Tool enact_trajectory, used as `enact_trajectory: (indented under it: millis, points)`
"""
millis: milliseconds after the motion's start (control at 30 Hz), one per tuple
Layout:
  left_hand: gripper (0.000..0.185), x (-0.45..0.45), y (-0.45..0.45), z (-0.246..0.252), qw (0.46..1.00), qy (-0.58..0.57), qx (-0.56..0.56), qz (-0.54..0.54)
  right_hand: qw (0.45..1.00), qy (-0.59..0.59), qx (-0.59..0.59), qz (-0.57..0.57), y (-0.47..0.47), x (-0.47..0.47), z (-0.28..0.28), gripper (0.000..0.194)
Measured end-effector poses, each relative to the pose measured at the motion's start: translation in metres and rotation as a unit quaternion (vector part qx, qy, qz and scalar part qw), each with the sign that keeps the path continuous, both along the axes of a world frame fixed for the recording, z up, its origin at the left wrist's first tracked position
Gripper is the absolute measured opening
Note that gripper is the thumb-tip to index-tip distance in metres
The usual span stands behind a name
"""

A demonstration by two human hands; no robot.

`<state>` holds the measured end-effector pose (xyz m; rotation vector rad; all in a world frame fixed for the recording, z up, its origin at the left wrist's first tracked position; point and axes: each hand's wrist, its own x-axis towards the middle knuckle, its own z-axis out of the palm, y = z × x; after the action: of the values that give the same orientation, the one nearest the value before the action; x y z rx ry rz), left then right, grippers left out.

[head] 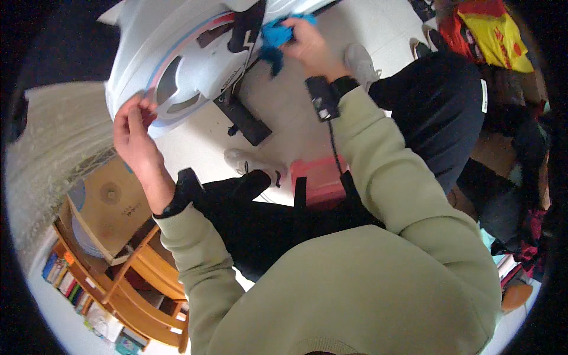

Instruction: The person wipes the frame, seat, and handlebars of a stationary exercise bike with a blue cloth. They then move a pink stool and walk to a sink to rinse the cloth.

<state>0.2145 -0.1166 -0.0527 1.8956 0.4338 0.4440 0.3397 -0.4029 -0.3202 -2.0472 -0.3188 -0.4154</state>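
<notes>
A large white plastic body [155, 35], with cut-out openings and red and blue stripes, stands before me. My left hand [136, 128] is at its lower left edge, fingers bent close to the rim; whether it grips the rim is unclear. My right hand [308, 46] holds a bright blue cloth [277, 32] beside the right side of the body. A darker blue part hangs below the cloth. Between my hands a black pedal-like bar [244, 122] sticks out below the body.
A red plastic stool [317, 182] is beneath me, between my legs. At the left stand a cardboard box [115, 204], a wooden chair [151, 284] and a row of books [66, 284]. Shoes [424, 46] and a yellow and red bag [492, 35] lie at the upper right.
</notes>
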Motion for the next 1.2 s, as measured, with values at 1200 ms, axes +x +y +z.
enact_trajectory:
  millis: [1200]
  points:
    - [0.028, -0.178, 0.082, 0.006, 0.859, 0.448, 0.243, 0.05, 0.953, 0.289, -0.001, 0.093, 0.17, -0.039, -0.165, 0.046]
